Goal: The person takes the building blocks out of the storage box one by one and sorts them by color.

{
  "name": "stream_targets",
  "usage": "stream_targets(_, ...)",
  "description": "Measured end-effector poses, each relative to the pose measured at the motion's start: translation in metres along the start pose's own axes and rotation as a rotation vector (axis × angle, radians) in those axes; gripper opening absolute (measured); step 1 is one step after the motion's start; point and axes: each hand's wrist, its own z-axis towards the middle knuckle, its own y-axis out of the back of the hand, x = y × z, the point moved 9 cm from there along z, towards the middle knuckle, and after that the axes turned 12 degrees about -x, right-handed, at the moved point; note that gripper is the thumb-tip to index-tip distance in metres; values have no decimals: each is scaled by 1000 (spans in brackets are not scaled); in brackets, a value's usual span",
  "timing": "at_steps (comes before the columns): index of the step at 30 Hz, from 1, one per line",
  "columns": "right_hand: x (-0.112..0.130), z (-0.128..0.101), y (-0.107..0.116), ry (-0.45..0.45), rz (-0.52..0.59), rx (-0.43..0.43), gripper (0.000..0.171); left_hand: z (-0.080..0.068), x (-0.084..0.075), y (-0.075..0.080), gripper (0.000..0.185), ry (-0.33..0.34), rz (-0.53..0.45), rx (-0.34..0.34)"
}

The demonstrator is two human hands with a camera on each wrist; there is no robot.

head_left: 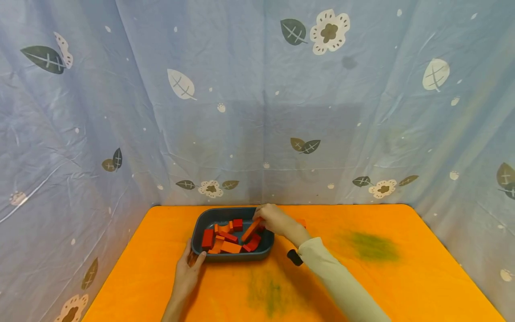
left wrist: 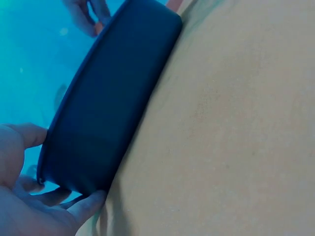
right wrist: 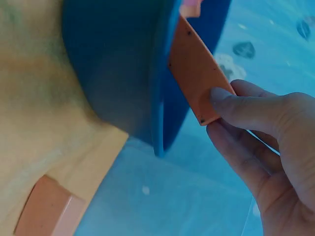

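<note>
A dark grey-blue rectangular tub [head_left: 237, 258] stands on the table, holding several loose red blocks [head_left: 208, 239] and orange blocks [head_left: 231, 247]. At its near left corner, my left hand [head_left: 187, 272] grips the tub, thumb on the rim and fingers against the outer wall, as the left wrist view shows. My right hand [head_left: 276, 219] reaches over the far right part of the tub. Between thumb and fingers it pinches one end of a long flat orange block [right wrist: 197, 73]. This block slants down into the tub; whether its lower end touches other blocks is hidden.
Another orange block [head_left: 301, 222] lies on the table right of the tub, partly behind the right forearm. The orange table [head_left: 382, 286] has green smudges. A pale blue patterned curtain [head_left: 257, 112] hangs behind and at both sides. A small black object [head_left: 295, 257] sits at the right wrist.
</note>
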Motion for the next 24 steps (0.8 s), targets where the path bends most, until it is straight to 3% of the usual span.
stream_targets(8, -41, -30, 43, -93, 231, -230, 18, 1, 1, -2, 73, 7, 3, 9)
stream_targets(15, -88, -77, 61, -306, 396, -281, 19, 0, 1, -2, 74, 5, -5, 9)
stream_targets(19, -111, -105, 66, -406, 434, -304, 20, 0, 2, -2, 73, 4, -3, 9)
stream_targets(24, -138, -141, 70, -517, 384, -344, 19, 0, 2, -2, 73, 4, 6, 6)
